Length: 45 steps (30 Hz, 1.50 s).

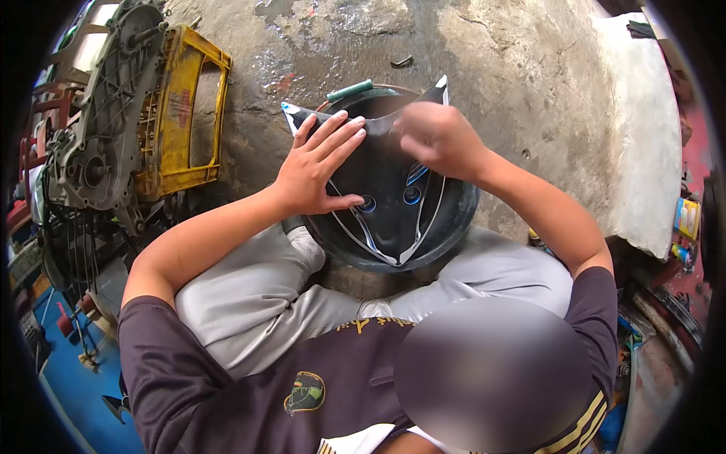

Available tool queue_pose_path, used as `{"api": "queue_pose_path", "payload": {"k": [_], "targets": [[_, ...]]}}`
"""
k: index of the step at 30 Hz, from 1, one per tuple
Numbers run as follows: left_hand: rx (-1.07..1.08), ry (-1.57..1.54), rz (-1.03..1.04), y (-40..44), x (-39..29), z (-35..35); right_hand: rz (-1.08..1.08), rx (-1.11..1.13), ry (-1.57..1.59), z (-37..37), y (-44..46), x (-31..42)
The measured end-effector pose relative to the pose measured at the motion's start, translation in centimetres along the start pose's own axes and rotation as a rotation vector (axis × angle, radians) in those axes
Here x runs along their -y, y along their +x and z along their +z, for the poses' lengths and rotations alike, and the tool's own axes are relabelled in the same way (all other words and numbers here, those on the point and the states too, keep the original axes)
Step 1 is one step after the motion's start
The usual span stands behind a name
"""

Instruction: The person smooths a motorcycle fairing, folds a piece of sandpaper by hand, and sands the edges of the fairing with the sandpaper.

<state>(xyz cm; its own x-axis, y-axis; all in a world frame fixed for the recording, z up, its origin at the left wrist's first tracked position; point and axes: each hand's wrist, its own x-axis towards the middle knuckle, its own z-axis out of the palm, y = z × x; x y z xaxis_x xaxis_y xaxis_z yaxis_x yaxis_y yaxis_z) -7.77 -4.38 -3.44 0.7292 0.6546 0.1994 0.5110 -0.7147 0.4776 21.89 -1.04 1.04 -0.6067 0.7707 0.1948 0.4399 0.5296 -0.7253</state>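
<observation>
One black panel (389,180) is laid over one black basin (463,216) — so much is done; what is left cannot be told. By the left hand (315,163), spread flat, the panel is touched; the right hand (441,142) is curled but blurred — any pinching cannot be told. Two blue-ringed circles (367,204), one green cylinder (349,90) and one yellow crate (180,113) are counted.

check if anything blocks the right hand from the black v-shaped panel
Nothing visible stands between the right hand and the panel. The left hand is over its left part, apart from the right; blur leaves right-hand contact unclear.
</observation>
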Motion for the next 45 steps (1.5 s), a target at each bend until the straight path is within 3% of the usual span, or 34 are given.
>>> {"api": "queue_pose_path", "payload": {"k": [1, 3, 5, 7, 9, 11, 12, 13, 16, 17, 19, 21, 23, 25, 27, 30, 31, 35, 38, 39, 41, 43, 45], "targets": [[0.004, 0.007, 0.003, 0.2, 0.1, 0.0, 0.053, -0.052, -0.009, -0.2, 0.1, -0.3], [-0.003, 0.006, 0.009, 0.2, 0.1, 0.1, -0.081, 0.147, 0.008, 1.2, -1.1, 0.8], [-0.005, 0.003, 0.01, 0.2, 0.2, 0.1, -0.196, 0.49, 0.01, 2.2, -1.9, 2.9], [0.005, 0.01, 0.007, 0.1, 0.1, 0.0, -0.162, 0.382, 0.031, 1.6, -1.4, 2.2], [0.02, 0.0, -0.008, 0.0, -0.1, -0.1, 0.171, 0.164, 0.156, -0.9, 0.4, 1.0], [0.015, 0.005, -0.011, 0.3, 0.0, -0.2, 0.204, -0.014, 0.078, -1.8, 0.7, -0.2], [0.017, 0.023, 0.002, 0.2, 0.0, -0.1, 0.274, 0.016, 0.074, -1.7, 0.6, 0.4], [0.023, 0.04, 0.015, 0.2, -0.1, -0.1, 0.124, 0.054, 0.107, -0.8, -0.1, 0.6], [0.014, 0.014, 0.008, 0.3, 0.1, -0.1, -0.072, 0.461, 0.058, 1.1, -1.5, 2.8], [0.021, 0.014, 0.011, 0.1, 0.0, -0.1, -0.072, 0.464, 0.065, 0.9, -1.1, 2.4], [0.04, 0.019, 0.004, 0.2, -0.1, -0.3, 0.042, 0.131, 0.135, 0.1, -0.2, 0.9], [0.049, 0.029, 0.001, 0.0, -0.2, -0.2, 0.271, -0.013, 0.048, -1.5, 0.5, 0.4], [0.045, 0.031, 0.017, 0.0, 0.1, 0.0, 0.193, 0.024, 0.156, 0.0, -0.6, 1.2], [0.048, 0.038, 0.022, 0.2, 0.2, -0.1, 0.015, 0.368, 0.117, 1.6, -1.9, 2.5], [0.051, 0.029, 0.015, 0.1, 0.1, -0.1, -0.004, 0.332, 0.035, 1.5, -1.3, 2.8], [0.053, 0.023, 0.01, 0.1, 0.1, -0.2, 0.208, -0.045, 0.086, -0.2, 1.2, 1.5], [0.047, 0.023, 0.007, 0.2, 0.1, -0.1, 0.204, -0.041, 0.082, 0.0, 1.1, 1.9], [0.046, 0.029, 0.027, 0.3, 0.2, -0.2, 0.118, 0.331, 0.01, 2.2, -0.5, 4.2], [0.057, 0.018, 0.023, -0.1, 0.1, -0.1, 0.186, 0.029, 0.032, 0.6, 1.5, 2.7], [0.059, 0.025, 0.02, 0.0, 0.2, -0.1, 0.207, 0.046, -0.002, 0.1, 1.7, 3.0], [0.046, 0.035, 0.027, 0.0, 0.1, 0.0, 0.132, 0.351, -0.009, 0.8, 0.5, 4.0], [0.031, 0.021, 0.031, 0.1, 0.1, -0.1, 0.058, 0.488, 0.002, 2.3, -0.5, 4.9], [0.042, 0.014, 0.029, -0.1, 0.3, -0.1, 0.122, 0.269, -0.018, 1.3, 0.2, 3.7]]}}
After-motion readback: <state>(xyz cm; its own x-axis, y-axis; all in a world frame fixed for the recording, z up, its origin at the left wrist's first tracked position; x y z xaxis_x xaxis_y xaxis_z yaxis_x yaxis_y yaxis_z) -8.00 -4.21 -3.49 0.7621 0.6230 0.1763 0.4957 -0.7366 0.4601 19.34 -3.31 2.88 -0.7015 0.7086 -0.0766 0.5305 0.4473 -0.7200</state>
